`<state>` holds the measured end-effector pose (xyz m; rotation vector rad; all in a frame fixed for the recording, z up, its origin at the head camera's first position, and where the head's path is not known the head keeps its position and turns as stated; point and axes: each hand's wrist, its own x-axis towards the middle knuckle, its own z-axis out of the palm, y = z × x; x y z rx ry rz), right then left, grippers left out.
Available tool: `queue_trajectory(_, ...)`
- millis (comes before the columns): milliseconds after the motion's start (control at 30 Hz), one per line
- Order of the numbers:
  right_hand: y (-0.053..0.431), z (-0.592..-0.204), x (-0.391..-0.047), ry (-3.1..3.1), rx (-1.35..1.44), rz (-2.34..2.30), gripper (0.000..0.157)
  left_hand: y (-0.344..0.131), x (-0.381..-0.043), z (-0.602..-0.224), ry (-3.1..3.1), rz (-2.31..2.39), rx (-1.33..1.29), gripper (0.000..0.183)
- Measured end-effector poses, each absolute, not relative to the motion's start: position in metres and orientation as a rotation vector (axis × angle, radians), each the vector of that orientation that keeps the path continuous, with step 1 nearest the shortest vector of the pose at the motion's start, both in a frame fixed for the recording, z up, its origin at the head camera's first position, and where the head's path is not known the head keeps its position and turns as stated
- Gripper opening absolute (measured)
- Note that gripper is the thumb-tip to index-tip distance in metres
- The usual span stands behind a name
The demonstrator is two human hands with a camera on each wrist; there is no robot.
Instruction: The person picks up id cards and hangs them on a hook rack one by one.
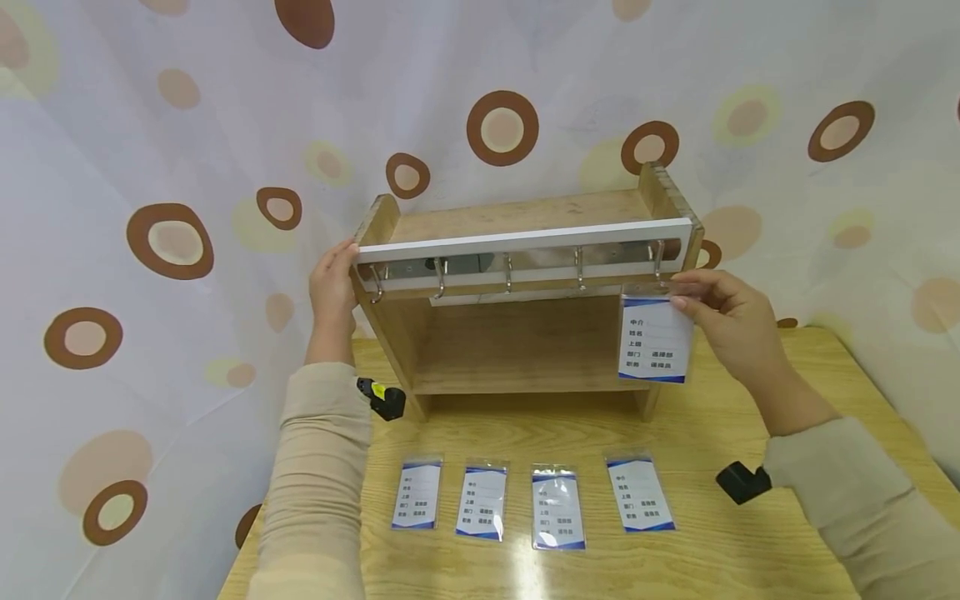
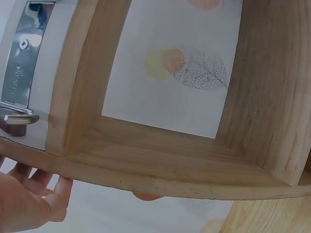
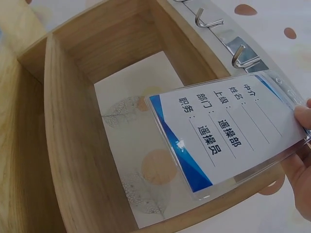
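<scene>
My right hand pinches the top right edge of a clear badge holder with a white and blue printed card in it. The badge hangs upright just below the rightmost hook of a rail on a small wooden shelf. From the right wrist view, the badge overlaps the shelf opening, its top end close to a metal hook. My left hand rests against the shelf's left side near the rail; in the left wrist view its fingers touch the outer side panel.
Several similar badges lie in a row on the wooden table in front of the shelf. The white hook rail carries several metal hooks. Behind the shelf is a white backdrop patterned with brown circles.
</scene>
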<state>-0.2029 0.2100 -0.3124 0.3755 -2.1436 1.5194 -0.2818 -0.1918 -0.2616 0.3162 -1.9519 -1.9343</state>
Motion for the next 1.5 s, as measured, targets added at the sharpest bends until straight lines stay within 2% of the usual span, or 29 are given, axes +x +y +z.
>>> queue_trajectory(800,0.214,-0.3094,-0.2082,-2.146,0.262,1.593,0.021,-0.1897,-0.2807,-0.2584,-2.015,-1.916,0.304,0.036)
queue_trajectory(1200,0.2106,-0.309,-0.209,-2.204,0.165,1.583,0.026,-0.1901,-0.2786,-0.2577,-2.014,-1.908,0.313,0.036)
queue_trajectory(1500,0.2105,-0.3134,-0.2136,-2.156,0.229,1.573,0.021,-0.191,-0.2777,-0.2585,-2.01,-1.919,0.306,0.036)
